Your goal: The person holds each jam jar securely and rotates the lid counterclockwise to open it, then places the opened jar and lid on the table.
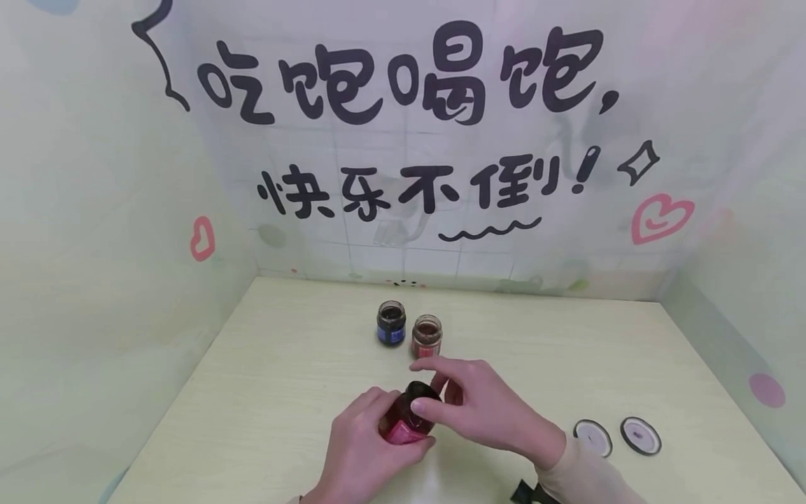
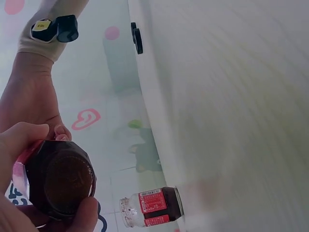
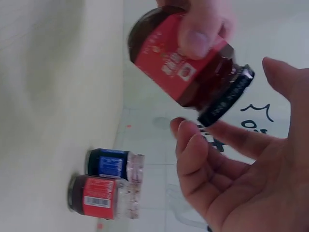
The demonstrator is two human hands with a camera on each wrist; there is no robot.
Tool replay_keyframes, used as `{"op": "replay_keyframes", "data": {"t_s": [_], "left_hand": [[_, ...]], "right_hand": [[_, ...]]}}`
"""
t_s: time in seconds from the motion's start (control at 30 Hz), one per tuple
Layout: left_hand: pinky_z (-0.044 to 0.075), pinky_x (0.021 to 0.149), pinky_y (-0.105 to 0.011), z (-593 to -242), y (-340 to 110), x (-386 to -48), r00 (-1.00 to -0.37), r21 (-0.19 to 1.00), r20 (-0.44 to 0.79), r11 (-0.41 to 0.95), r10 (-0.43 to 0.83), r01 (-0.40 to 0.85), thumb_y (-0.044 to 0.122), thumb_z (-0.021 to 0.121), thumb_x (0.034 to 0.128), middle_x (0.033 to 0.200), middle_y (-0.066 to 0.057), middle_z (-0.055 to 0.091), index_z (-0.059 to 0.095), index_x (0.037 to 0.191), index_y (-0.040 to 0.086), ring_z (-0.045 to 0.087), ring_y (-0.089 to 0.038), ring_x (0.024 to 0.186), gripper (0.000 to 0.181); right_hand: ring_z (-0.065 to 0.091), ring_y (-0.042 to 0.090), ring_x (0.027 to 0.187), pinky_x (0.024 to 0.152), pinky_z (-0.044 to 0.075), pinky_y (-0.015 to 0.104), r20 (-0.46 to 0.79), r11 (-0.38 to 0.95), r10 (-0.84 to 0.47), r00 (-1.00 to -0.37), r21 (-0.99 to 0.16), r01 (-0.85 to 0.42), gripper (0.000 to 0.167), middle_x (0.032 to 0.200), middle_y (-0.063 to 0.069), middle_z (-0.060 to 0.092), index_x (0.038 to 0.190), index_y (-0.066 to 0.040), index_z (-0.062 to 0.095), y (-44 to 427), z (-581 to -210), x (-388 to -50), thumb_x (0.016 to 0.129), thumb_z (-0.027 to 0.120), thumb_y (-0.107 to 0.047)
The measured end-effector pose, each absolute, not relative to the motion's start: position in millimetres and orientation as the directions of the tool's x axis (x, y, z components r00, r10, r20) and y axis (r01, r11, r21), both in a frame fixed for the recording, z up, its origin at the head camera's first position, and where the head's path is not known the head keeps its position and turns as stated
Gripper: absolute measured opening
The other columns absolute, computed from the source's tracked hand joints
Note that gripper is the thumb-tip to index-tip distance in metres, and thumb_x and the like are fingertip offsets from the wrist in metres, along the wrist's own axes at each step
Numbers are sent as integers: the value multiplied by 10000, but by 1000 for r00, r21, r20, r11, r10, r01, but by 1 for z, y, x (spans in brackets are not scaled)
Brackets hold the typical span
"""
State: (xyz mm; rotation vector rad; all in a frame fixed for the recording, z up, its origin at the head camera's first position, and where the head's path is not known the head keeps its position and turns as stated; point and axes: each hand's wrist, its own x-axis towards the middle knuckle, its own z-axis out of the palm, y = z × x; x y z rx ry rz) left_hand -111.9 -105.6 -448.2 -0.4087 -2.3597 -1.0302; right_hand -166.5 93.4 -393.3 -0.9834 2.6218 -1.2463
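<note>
In the head view my left hand [image 1: 363,441] grips a glass jar with a pink-red label [image 1: 403,432] and a dark filling, tilted above the table. The jar's black lid [image 3: 226,95] is on it. Around this lid my right hand [image 1: 481,406] is spread. In the right wrist view its thumb stands apart from the lid and the other fingers lie at or close to the lid's far edge; whether they touch cannot be told. The left wrist view shows the jar's dark base [image 2: 65,181] between the left thumb and fingers.
A lidless jar with a blue label [image 1: 391,325] and a lidless red-labelled jar [image 1: 427,337] stand side by side beyond the hands. Two lids [image 1: 592,438] [image 1: 640,435] lie upturned at the right. Printed sheets hang around the pale table [image 1: 271,378].
</note>
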Motion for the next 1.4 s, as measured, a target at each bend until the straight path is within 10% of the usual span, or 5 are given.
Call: {"op": "replay_keyframes", "data": {"t_s": [0.3,1.4], "left_hand": [[452,638,-111,-449,-102,-110,-785,516,614,707,88,484,374,970,531,841,205,554,704,922,217,529,21,722,499],[472,636,-135,-449,-100,-111,-835,571,542,687,95,449,376,965,564,842,232,550,703,923,244,532,36,722,464]], "right_hand": [[487,53,472,469,419,256,134,611,-500,-856,-646,-458,286,522,-123,507,848,-307,657,88,-384,-162,890,673,-590],[548,52,523,505,463,245,90,515,-570,-817,-735,-441,214,608,-97,595,977,-327,689,98,-381,-164,821,808,-414]]}}
